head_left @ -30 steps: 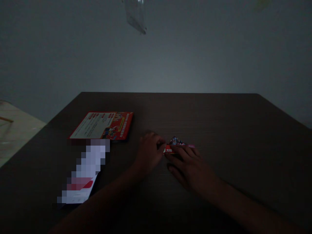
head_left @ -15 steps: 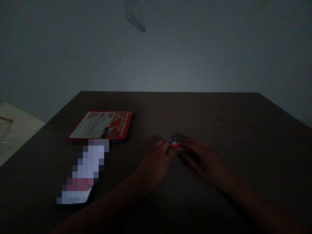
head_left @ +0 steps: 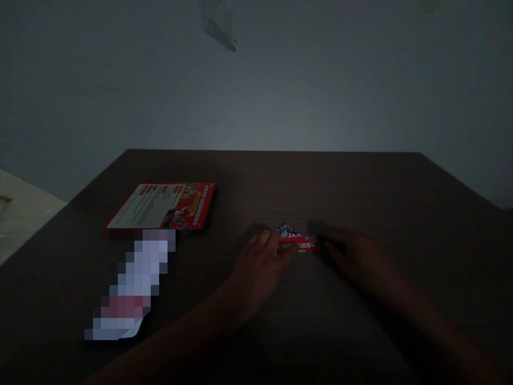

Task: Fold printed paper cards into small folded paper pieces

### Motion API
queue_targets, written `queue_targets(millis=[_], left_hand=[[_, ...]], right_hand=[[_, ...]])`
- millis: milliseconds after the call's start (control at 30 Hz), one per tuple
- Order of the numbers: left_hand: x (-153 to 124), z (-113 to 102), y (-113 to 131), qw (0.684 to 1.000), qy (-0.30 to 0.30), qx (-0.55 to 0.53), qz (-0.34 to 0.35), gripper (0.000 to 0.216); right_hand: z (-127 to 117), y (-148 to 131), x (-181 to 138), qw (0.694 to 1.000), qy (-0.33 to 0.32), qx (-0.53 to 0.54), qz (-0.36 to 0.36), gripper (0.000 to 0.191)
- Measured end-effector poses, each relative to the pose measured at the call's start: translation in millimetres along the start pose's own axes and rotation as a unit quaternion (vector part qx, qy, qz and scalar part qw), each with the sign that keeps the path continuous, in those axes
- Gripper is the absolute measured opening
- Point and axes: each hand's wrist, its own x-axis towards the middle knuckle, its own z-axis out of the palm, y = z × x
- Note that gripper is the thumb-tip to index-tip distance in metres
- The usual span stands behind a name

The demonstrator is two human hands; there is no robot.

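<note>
A folded piece of printed paper [head_left: 302, 244] lies on the table, with a red band carrying white characters and a multicoloured peak behind it. My left hand [head_left: 260, 262] is closed over its left end, thumb along the front of the red band and fingers behind, hiding that end. Just off the right end is my right hand [head_left: 352, 254], its thumb and fingers stretched toward the paper and slightly apart. Motion blurs its fingertips, and I see nothing held between them.
A stack of red and white printed leaflets [head_left: 148, 206] lies at the left of the dark wooden table [head_left: 320, 182]. In front of it, a lit phone-like device [head_left: 132, 289] is largely pixelated. Behind the table rises a grey wall [head_left: 320, 80] with a clear plastic bag [head_left: 218, 24] hanging on it.
My right hand has slid rightward off the paper, uncovering more of the red band and its characters. My left hand stays on the left end. The view has shifted slightly.
</note>
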Motion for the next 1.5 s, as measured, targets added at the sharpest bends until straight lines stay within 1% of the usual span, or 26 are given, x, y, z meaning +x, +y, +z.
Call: queue_targets(millis=[133, 233, 300, 367, 433, 533, 633, 767, 900, 967, 1067, 1100, 1200, 1367, 1500], left_hand=[[-1, 2, -1, 1.000, 0.003, -0.009, -0.004, 0.039], [0, -1, -2, 1.000, -0.005, -0.023, -0.011, 0.039], [0, -3, -2, 0.999, -0.006, -0.034, -0.012, 0.038], [1, -3, -3, 0.999, 0.001, -0.040, -0.017, 0.036], [1, -1, -4, 0.999, 0.010, -0.042, -0.022, 0.034], [2, 3, -6, 0.998, 0.024, -0.049, -0.027, 0.029], [2, 5, -7, 0.998, 0.032, -0.054, -0.022, 0.025], [2, 2, -8, 0.998, 0.030, -0.050, -0.011, 0.022], [2, -1, -8, 0.998, 0.025, -0.051, -0.006, 0.023], [2, -1, -8, 0.998, 0.026, -0.050, -0.002, 0.023], [3, -1, -8, 0.999, 0.024, -0.044, -0.003, 0.023], [3, 0, -9, 0.999, 0.022, -0.042, -0.004, 0.023], [2, 1, -9, 0.999, 0.026, -0.041, -0.002, 0.023], [2, 3, -12, 0.998, 0.041, -0.046, 0.016, 0.022], [2, 2, -12, 0.998, 0.040, -0.051, 0.017, 0.021]], right_hand=[[-7, -6, -8, 0.995, -0.062, 0.078, 0.022, 0.033], [-8, -6, -12, 0.988, -0.080, 0.132, 0.020, 0.034], [-8, -4, -13, 0.984, -0.085, 0.156, 0.032, 0.033], [-7, -3, -12, 0.979, -0.079, 0.175, 0.066, 0.033], [-6, -1, -10, 0.971, -0.060, 0.204, 0.106, 0.037], [-5, 0, -9, 0.947, -0.048, 0.279, 0.154, 0.048], [-4, 3, -9, 0.919, -0.062, 0.347, 0.178, 0.053], [-6, 4, -9, 0.887, -0.068, 0.409, 0.203, 0.053], [-8, 2, -6, 0.846, -0.069, 0.471, 0.240, 0.047], [-6, 1, -4, 0.827, -0.063, 0.499, 0.251, 0.044], [-3, 1, -1, 0.803, -0.032, 0.532, 0.268, 0.042], [-1, 1, 0, 0.798, -0.015, 0.537, 0.273, 0.042], [2, 3, 2, 0.796, 0.004, 0.539, 0.276, 0.040], [6, 8, 5, 0.778, 0.011, 0.571, 0.263, 0.040], [10, 9, 6, 0.778, 0.004, 0.575, 0.253, 0.041]])
